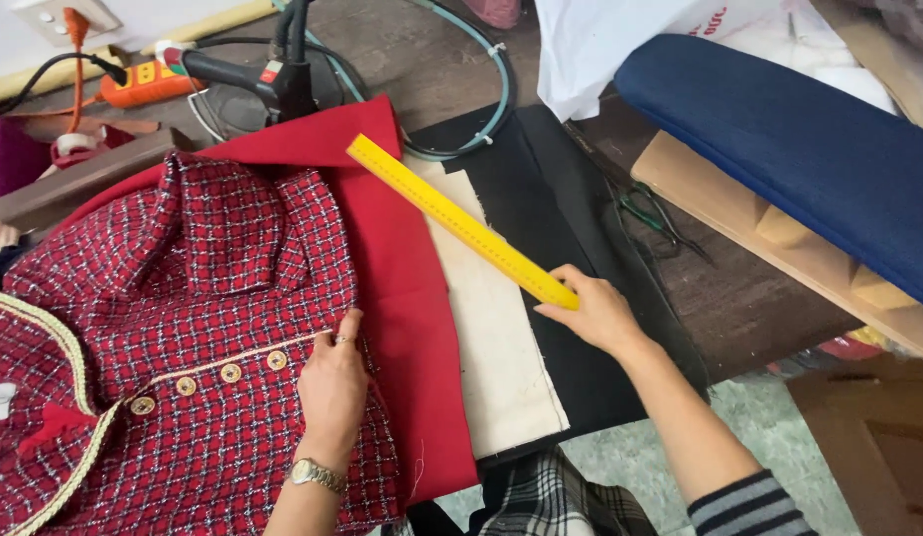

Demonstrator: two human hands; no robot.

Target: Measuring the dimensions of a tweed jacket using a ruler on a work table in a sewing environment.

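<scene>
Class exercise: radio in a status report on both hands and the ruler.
Left hand flat on red tweed garment, by the gold buttons. Right hand grips yellow ruler, angled over cream fabric. Nothing blocking.

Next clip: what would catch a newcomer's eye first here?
The red checked tweed garment with gold buttons fills the lower left, the left hand pressing flat on it. Across the middle, the right hand holds the near end of a yellow ruler slanting over cream and black fabric.
</scene>
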